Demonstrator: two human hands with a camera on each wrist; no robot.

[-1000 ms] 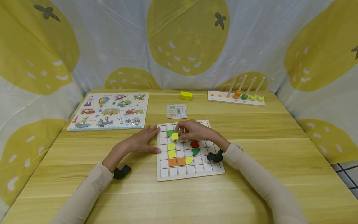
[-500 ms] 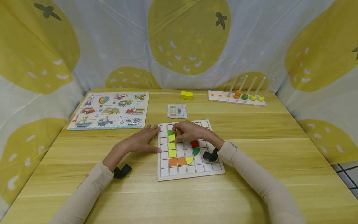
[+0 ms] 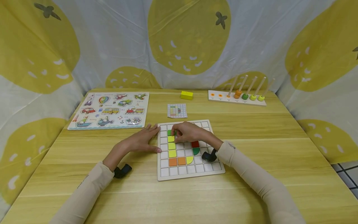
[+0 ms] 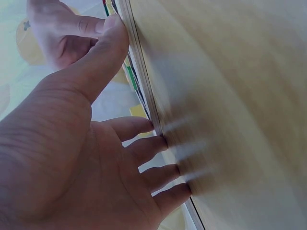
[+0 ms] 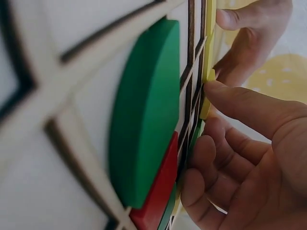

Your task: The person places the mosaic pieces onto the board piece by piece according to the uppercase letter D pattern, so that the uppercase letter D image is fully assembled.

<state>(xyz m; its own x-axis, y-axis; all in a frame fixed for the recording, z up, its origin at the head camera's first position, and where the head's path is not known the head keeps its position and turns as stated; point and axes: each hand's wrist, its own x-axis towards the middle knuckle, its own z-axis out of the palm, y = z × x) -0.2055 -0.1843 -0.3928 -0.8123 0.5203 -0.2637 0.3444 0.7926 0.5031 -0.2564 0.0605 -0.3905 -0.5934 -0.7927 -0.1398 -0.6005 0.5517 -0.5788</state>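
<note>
A white-celled wooden grid board (image 3: 165,172) lies on the table with coloured tiles in its cells. My right hand (image 3: 188,132) pinches a yellow square tile (image 3: 171,139) low in the left part of the grid, just below a green tile (image 3: 169,133). Seen from the right wrist, the thumb (image 5: 225,93) rests on that tile's edge, which stands slightly proud. My left hand (image 3: 142,140) lies with spread fingers against the board's left edge, thumb at the rim. Below sit more yellow squares (image 3: 172,150) and orange squares (image 3: 177,161). The right hand hides some upper cells.
A pattern card (image 3: 177,111) lies behind the board, and a yellow block (image 3: 186,95) farther back. Left of them is a picture puzzle board (image 3: 112,110). At the back right stands a peg stand (image 3: 236,99) with beads. A patterned curtain (image 3: 187,40) surrounds the table.
My right hand has moved slightly left and lowered the yellow square tile from above the grid into line with the yellow squares below. The left hand has stayed in place.
</note>
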